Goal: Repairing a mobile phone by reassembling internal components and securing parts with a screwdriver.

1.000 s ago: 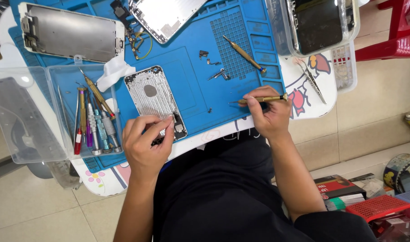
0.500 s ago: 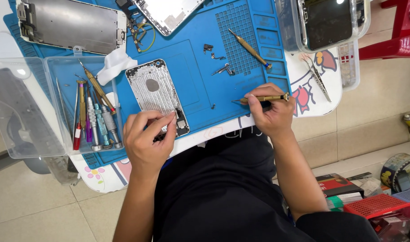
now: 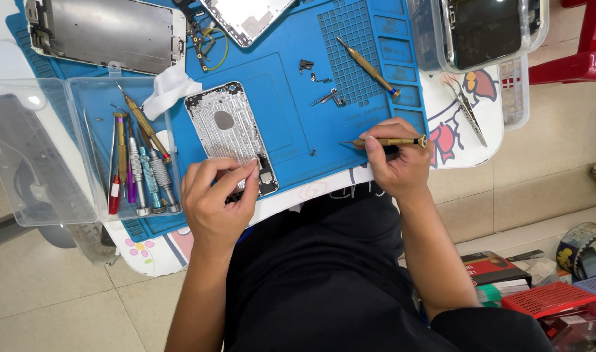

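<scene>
Partly under left hand (image 3: 218,203): phone shell's (image 3: 229,133) lower end.

Black top, black trousers, bare forearms, bare hands (image 3: 216,202)

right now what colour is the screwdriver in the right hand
Brass-gold screwdriver, held in the right hand; clearest in the head view.

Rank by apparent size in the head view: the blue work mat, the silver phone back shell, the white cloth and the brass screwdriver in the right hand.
1. Blue silicone work mat
2. Silver phone back shell
3. Brass screwdriver in the right hand and crumpled white cloth: too alike to rank.
</scene>
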